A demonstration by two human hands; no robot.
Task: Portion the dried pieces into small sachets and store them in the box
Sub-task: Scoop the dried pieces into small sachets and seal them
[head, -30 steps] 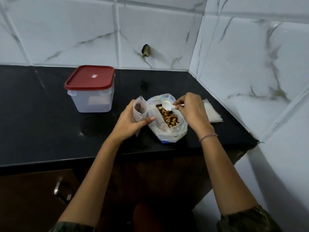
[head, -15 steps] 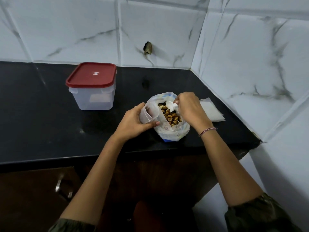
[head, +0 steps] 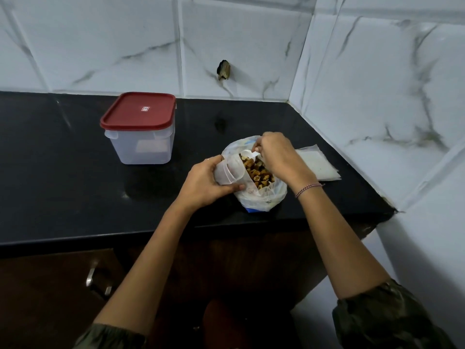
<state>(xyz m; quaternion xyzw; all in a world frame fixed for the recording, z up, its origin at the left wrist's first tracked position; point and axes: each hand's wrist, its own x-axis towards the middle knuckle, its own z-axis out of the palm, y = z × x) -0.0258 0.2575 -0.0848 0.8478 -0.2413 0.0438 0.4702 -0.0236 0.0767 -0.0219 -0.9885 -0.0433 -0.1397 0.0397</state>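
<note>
A big clear plastic bag (head: 261,197) stands open on the black counter, full of brown dried pieces (head: 259,171). My left hand (head: 206,183) grips a small clear sachet (head: 227,171), its mouth held open right beside the bag's left rim. My right hand (head: 279,157) pinches a small white plastic spoon (head: 249,154) whose bowl sits over the dried pieces at the bag's far side. A clear box with a closed red lid (head: 141,129) stands to the left, apart from both hands.
A flat stack of empty sachets (head: 318,163) lies right of the bag, near the tiled side wall. The counter's front edge (head: 125,239) runs below my forearms. A dark hole (head: 223,70) marks the back wall. A cabinet handle (head: 91,275) shows under the counter.
My left hand brought the sachet from upright beside the bag down against the bag's rim. My right hand dipped the spoon lower into the dried pieces.
</note>
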